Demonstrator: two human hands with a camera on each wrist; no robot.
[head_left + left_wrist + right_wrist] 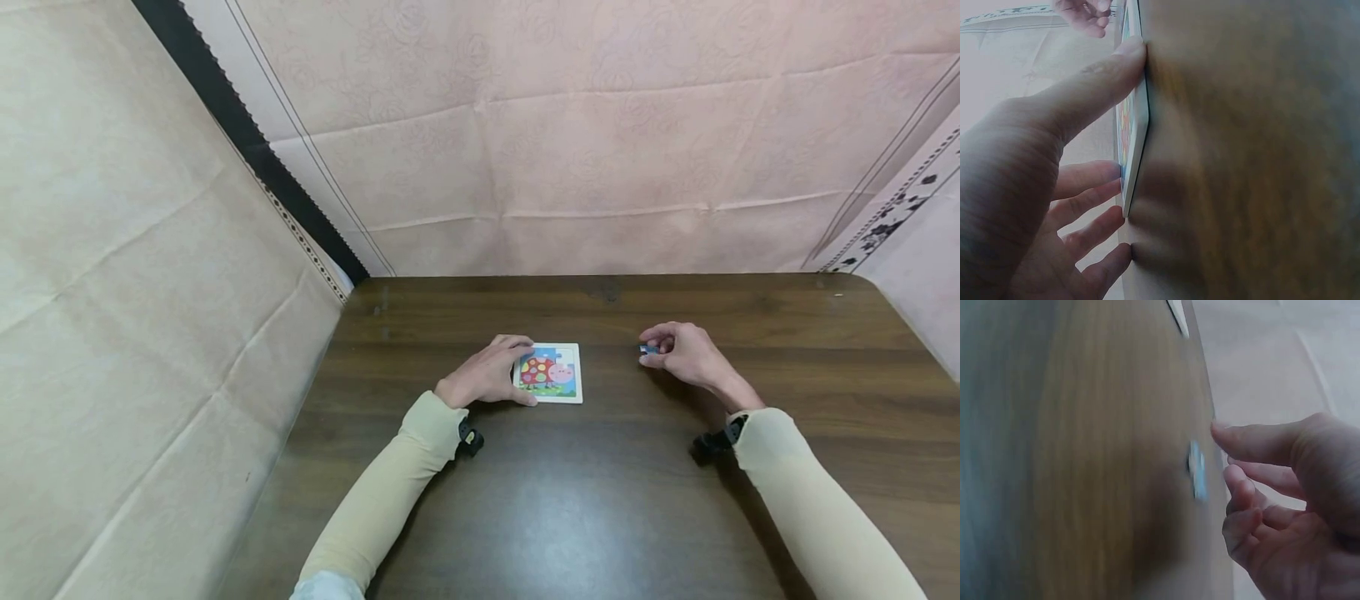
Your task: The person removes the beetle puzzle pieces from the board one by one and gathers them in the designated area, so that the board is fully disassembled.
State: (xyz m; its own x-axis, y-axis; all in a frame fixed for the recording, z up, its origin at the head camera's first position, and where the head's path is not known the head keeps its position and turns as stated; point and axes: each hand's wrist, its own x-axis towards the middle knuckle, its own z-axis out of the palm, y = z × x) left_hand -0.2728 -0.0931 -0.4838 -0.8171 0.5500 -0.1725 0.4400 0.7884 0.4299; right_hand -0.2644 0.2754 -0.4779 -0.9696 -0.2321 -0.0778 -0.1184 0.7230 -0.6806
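Note:
A small square jigsaw puzzle (548, 372) in a white frame lies on the table, showing a spotted red ladybird with a pink face. Its upper right part looks pale. My left hand (491, 371) grips the frame from the left, thumb at the near edge and fingers at the far edge. Off to the right is a small blue puzzle piece (1197, 472), blurred in the right wrist view. My right hand (686, 356) is right by this piece, thumb and fingertips around it. In the right wrist view a gap shows between the fingertips and the piece.
The brown wooden table (525, 500) runs back to a pale cloth wall (600, 167). Another cloth (150, 292) hangs along the left side. Dark cameras sit on both wrists, such as the right wrist camera (708, 448).

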